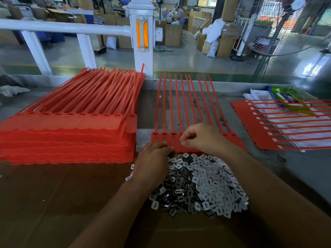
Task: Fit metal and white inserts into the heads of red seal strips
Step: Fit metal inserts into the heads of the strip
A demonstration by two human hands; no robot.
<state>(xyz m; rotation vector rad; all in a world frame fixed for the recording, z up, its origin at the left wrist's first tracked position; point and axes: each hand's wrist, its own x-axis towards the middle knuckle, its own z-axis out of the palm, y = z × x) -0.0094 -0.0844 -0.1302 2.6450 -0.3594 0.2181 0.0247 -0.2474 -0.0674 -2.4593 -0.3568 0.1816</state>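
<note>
A joined row of red seal strips (172, 104) lies in front of me, heads towards me and tails pointing away. The three leftmost heads (163, 135) show inserts in their sockets. My right hand (200, 136) covers the middle heads, fingertips pinched together as if on a small insert, which I cannot make out. My left hand (152, 158) rests palm down at the lower edge of the heads, over the near pile. The pile of metal and white inserts (200, 183) spreads just below both hands.
A tall stack of red seal strips (71, 126) fills the left of the cardboard-covered table (53, 203). A fitted row of strips (279, 126) lies at right over papers and a green packet (286, 99). A white railing post (142, 36) stands behind.
</note>
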